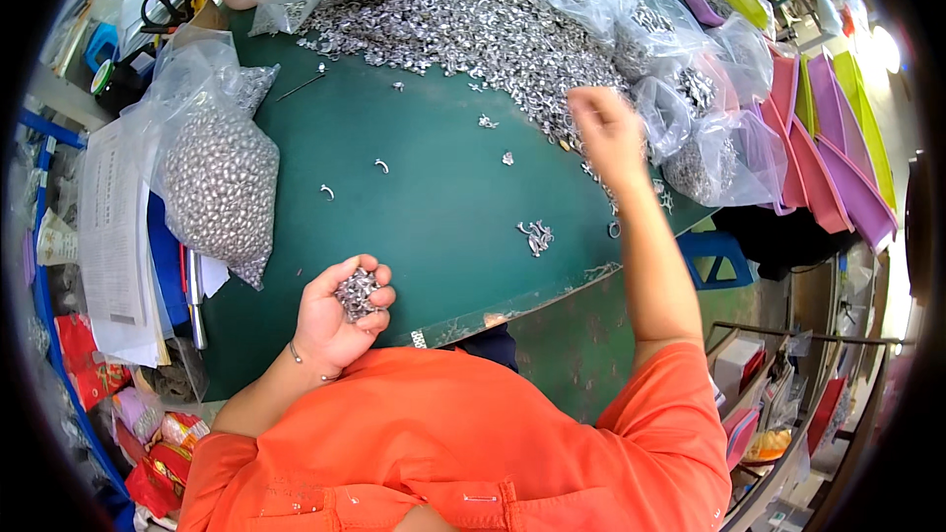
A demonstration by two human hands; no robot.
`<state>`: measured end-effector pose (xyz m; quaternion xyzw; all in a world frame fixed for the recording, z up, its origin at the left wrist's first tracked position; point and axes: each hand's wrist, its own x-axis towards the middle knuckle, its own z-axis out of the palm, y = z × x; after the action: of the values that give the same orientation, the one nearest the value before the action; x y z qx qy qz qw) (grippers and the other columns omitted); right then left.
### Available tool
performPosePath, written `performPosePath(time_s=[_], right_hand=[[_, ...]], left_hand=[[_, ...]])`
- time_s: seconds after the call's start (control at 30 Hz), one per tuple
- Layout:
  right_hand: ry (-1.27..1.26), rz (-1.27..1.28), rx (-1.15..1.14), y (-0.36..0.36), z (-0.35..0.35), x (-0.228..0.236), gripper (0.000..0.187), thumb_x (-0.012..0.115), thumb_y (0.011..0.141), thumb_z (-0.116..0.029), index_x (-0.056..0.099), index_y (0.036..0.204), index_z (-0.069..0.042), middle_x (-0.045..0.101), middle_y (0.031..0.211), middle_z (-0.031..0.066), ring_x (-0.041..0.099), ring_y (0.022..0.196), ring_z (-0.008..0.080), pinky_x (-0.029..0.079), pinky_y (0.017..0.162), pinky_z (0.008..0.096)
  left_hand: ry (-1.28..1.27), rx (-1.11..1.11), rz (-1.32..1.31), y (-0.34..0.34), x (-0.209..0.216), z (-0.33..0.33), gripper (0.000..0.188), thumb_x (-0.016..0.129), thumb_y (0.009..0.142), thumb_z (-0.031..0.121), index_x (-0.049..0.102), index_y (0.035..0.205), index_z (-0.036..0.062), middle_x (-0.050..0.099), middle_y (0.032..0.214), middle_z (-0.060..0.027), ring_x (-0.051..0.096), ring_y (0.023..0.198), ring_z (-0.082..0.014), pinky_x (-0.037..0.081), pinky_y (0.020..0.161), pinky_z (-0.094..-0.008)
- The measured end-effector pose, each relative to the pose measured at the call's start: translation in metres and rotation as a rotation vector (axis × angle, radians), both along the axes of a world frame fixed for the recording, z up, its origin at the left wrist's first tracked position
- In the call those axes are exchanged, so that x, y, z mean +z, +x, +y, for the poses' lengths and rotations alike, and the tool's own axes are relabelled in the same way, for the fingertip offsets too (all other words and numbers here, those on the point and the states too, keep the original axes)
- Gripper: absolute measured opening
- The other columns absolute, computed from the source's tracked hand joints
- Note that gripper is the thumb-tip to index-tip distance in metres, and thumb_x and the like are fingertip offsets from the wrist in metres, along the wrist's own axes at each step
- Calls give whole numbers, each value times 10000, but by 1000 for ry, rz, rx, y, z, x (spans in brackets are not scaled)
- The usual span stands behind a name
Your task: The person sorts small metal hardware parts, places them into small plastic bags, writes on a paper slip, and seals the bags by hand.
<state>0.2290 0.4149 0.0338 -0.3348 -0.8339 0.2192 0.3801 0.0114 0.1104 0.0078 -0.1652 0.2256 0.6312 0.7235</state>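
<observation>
My left hand (340, 320) is palm up near the front edge of the green table (424, 187), its fingers curled round a handful of small silvery metal pieces (357, 294). My right hand (609, 133) is stretched out at the right border of a large pile of similar metal pieces (463, 34). Motion blurs its fingers, and I cannot make out anything in them. A small cluster of metal pieces (535, 237) lies on the table between my hands, and a few single pieces (381, 166) are scattered farther left.
A clear bag of shiny round beads (219, 182) stands at the left, beside papers (110, 227). Clear bags of metal parts (700, 163) line the right side, next to stacked pink and purple trays (803, 153). Scissors (168, 2) are at the far left; a blue stool (716, 258) stands right.
</observation>
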Motion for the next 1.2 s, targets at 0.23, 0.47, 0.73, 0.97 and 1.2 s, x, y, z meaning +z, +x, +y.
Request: performPosePath(time_s=[0.23, 0.47, 0.73, 0.97, 1.2], right_hand=[[119, -135, 199, -69, -11, -63, 159, 645, 786, 34, 657, 937, -16, 632, 921, 97, 634, 800, 224, 515, 714, 302], [-334, 59, 308, -73, -83, -32, 146, 633, 794, 53, 644, 929, -3, 618, 893, 90, 630, 781, 183, 518, 700, 280], [-237, 257, 446, -80, -155, -7, 146, 628, 766, 102, 622, 864, -6, 653, 912, 116, 640, 790, 205, 517, 690, 297], [-531, 481, 263, -77, -163, -21, 112, 564, 844, 89, 629, 898, 16, 656, 954, 116, 624, 855, 169, 496, 752, 269], [-628, 574, 278, -55, -166, -29, 126, 543, 844, 113, 623, 889, 26, 637, 944, 117, 612, 872, 176, 490, 796, 277]], left_hand=[[0, -22, 38, -1, 6, 2, 182, 484, 952, 224, 571, 945, 64, 561, 917, -86, 519, 713, -174, 400, 439, -251], [-1, -38, 40, 1, -5, 11, 213, 478, 966, 248, 573, 974, 58, 576, 921, -99, 549, 746, -181, 431, 478, -259], [78, 9, 71, 5, -2, 32, 311, 437, 983, 284, 608, 1023, 28, 643, 952, -119, 639, 895, -239, 565, 735, -361], [-106, -2, -54, 2, 2, 35, 251, 494, 963, 295, 601, 866, 90, 607, 848, -94, 575, 696, -188, 455, 469, -248], [265, 21, 101, -52, 91, 110, 188, 537, 924, 260, 585, 853, 93, 571, 803, -41, 495, 605, -130, 331, 383, -214]])
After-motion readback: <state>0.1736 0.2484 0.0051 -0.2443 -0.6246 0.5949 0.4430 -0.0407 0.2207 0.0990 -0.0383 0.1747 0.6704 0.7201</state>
